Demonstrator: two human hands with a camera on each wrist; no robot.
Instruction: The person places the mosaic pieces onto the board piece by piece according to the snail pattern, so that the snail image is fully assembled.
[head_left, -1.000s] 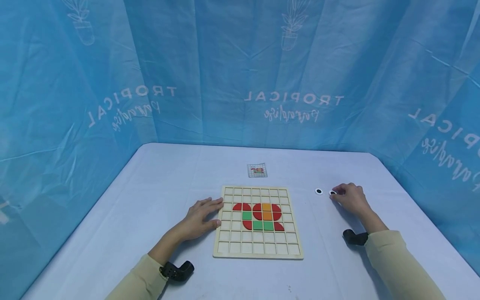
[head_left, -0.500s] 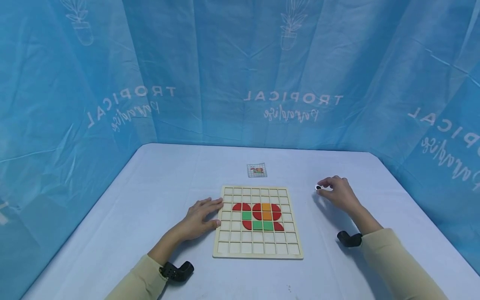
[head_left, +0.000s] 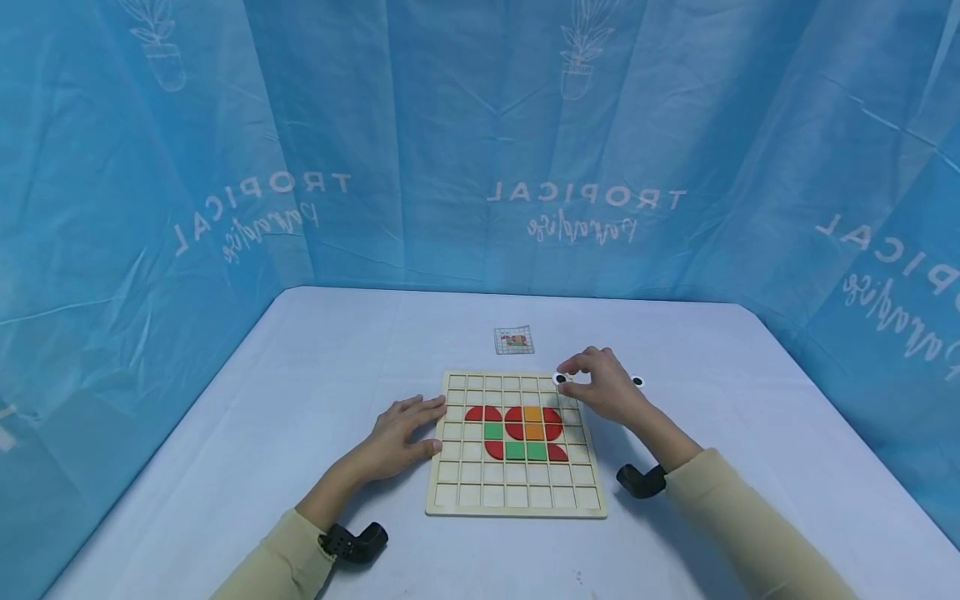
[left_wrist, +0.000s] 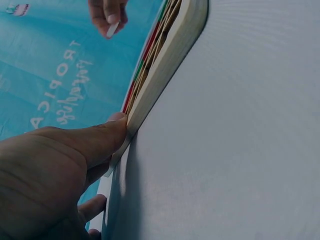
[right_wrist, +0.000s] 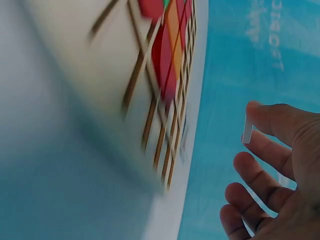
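A wooden grid board [head_left: 492, 497] lies on the white table. Red, green and orange tiles [head_left: 534, 432] fill several of its squares. My left hand [head_left: 402, 437] rests along the board's left edge, fingers extended; in the left wrist view its thumb [left_wrist: 107, 136] touches the board's side. Over the board's far right corner, my right hand [head_left: 609, 388] pinches a white disc [head_left: 560, 378] with a black dot between thumb and fingertips. Edge-on in the right wrist view, this thin disc [right_wrist: 247, 129] stands apart from the board.
A matching eye-like disc [head_left: 637, 382] lies on the table right of the board, just beyond the right hand. Behind the board is a small card [head_left: 513, 340] with a gridded coloured picture. A blue printed curtain [head_left: 450, 150] surrounds the table's back and sides.
My right hand has picked up one disc from the right of the table and carried it left to the board's far corner. The left hand has stayed put.
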